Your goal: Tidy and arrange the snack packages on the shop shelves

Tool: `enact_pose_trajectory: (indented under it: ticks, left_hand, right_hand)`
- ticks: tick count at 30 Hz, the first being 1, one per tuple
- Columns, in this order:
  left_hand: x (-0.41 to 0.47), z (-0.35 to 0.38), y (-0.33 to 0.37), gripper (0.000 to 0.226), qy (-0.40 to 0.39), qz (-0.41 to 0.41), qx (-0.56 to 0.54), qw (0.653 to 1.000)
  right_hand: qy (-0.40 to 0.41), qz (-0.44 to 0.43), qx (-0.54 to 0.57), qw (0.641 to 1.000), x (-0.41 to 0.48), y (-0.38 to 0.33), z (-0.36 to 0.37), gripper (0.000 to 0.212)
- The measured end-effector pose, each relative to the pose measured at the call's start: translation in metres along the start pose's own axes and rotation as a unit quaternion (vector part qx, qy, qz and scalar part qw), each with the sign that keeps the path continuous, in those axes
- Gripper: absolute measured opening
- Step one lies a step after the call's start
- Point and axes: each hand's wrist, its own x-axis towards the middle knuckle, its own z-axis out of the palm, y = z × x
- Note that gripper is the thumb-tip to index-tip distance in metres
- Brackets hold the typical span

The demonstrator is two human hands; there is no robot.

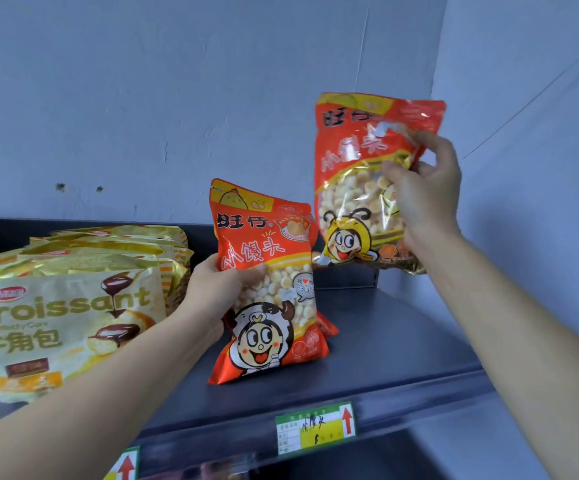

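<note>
at far left, a row of gold croissant packs (66, 317) leaning back on the dark shelf (402, 341), touched by neither hand. just right of them, the left hand (212, 292), thumb across the front and fingers curled behind, clamped on the left edge of the standing red bun bag (267, 289). bottom of that bag resting on the shelf, top tipped a little to the left. seemingly another red pack (328, 327) tucked behind it, only a corner showing. below, on the shelf lip, a green and yellow price label (316, 427) with a red arrow.

further right and higher, the raised red bun bag (357, 188), clear of the shelf, upright in front of the wall (177, 98). right hand (423, 195) pinching its right side near the middle, thumb on the front, fingers wrapped round the back.

judged step: setting the raised bag down beside the standing one. best done by steadying the standing bag with the left hand, then lowering the raised bag straight into the bare stretch of shelf at its right, bottom seam first, face forward, and sliding it left until the sides touch. worth shaking the buns down first so the base sits flat; slack, slippery film likely to slump forward otherwise. let go only once both stand unaided, fronts level above the label.
</note>
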Motion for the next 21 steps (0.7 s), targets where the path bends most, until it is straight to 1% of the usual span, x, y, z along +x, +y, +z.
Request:
enact_pose_trajectory:
  ticks: [1,3,7,10,12,14,16,17,18,19,21]
  left_hand:
    - [-0.001,0.000,0.000,0.026,0.005,0.002,-0.008,1.000]
    - [0.000,-0.004,-0.002,0.026,0.015,0.007,0.000,1.000]
    - [-0.003,-0.013,-0.007,0.029,0.044,0.023,0.007,0.999]
    - [-0.008,-0.017,-0.008,0.032,0.065,0.052,0.005,0.997]
    - [-0.010,-0.017,-0.007,0.039,0.081,0.069,0.006,0.994]
    - [-0.010,-0.017,-0.008,0.054,0.096,0.097,0.026,0.990]
    - [-0.011,-0.016,-0.012,0.073,0.094,0.142,0.064,0.983]
    - [-0.011,-0.015,-0.014,0.074,0.089,0.165,0.082,0.979]
    - [-0.013,-0.014,-0.015,0.067,0.084,0.173,0.093,0.977]
    - [-0.013,-0.013,-0.015,0.055,0.085,0.175,0.095,0.976]
    - [-0.017,-0.012,-0.011,0.034,0.107,0.130,0.052,0.984]
  right_hand:
    - [-0.030,-0.003,-0.008,1.000,-0.004,-0.004,0.003,0.046]
    - [-0.061,-0.009,-0.022,0.998,-0.014,-0.006,0.008,0.047]
    - [-0.075,-0.003,-0.047,0.996,-0.028,0.001,0.014,0.046]
    - [-0.071,0.039,-0.083,0.993,-0.021,-0.002,0.018,0.044]
    - [-0.080,0.097,-0.079,0.989,-0.017,-0.004,0.017,0.042]
    - [-0.088,0.147,-0.037,0.985,-0.022,-0.002,0.016,0.042]
    - [-0.093,0.166,-0.009,0.982,-0.036,0.005,0.019,0.043]
    - [-0.097,0.170,-0.003,0.981,-0.045,0.010,0.022,0.043]
    - [-0.102,0.173,0.002,0.980,-0.054,0.015,0.025,0.042]
    - [-0.106,0.176,0.009,0.979,-0.063,0.020,0.027,0.042]
    - [-0.107,0.185,0.032,0.976,-0.073,0.026,0.030,0.041]
